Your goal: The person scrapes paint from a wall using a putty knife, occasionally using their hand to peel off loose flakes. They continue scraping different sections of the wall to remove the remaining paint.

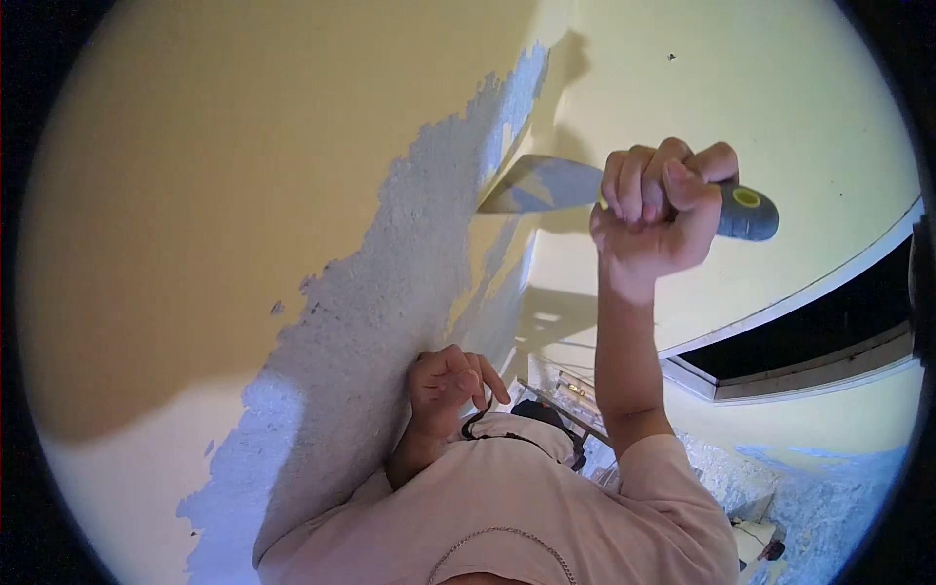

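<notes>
My right hand [663, 210] is closed around the dark handle of a putty knife [551, 185], raised at the right of centre. The handle's rounded end with a yellow-green ring sticks out beyond my fist. The blade points left, its edge at the peeling paint by the wall corner. Lower down, my left hand [450, 390] is beside the scraped grey patch [370, 273], its fingers loosely bent and partly apart, with nothing visibly held. Whether it touches the wall is unclear. A thin dark curved strip shows just below its fingertips.
Yellow paint [214, 195] covers the wall on the left, with a ragged edge along the bare patch. A dark opening with a pale frame [819, 375] is at the right. Behind my shoulder are a dark rounded object [538, 413] and assorted items.
</notes>
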The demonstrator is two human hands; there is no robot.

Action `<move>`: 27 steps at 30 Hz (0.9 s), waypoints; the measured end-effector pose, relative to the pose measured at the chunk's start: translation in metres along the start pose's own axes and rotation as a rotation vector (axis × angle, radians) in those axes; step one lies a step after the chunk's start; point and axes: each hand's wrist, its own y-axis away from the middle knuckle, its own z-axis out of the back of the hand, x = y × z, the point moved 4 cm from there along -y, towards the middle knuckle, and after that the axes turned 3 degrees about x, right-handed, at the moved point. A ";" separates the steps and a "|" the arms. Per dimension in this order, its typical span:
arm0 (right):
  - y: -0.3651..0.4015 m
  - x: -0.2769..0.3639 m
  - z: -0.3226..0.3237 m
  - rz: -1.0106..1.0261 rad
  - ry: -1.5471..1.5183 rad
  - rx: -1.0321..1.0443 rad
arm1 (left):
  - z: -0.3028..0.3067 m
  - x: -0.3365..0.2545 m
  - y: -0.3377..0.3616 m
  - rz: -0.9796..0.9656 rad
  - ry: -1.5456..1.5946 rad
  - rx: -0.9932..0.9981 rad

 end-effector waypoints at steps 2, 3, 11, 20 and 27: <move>-0.001 0.013 -0.004 0.272 0.179 -0.025 | 0.002 0.000 -0.001 -0.005 -0.027 0.026; -0.003 0.010 -0.006 0.280 0.179 -0.020 | 0.002 0.000 -0.001 0.007 -0.026 0.037; -0.016 0.012 0.005 0.344 0.373 0.121 | 0.000 -0.004 -0.002 0.011 -0.079 0.036; -0.023 0.017 -0.037 0.262 0.189 0.189 | 0.004 -0.024 -0.005 -0.013 -0.153 0.141; -0.015 0.014 -0.006 0.205 0.188 0.188 | 0.005 -0.004 0.002 0.022 -0.118 0.122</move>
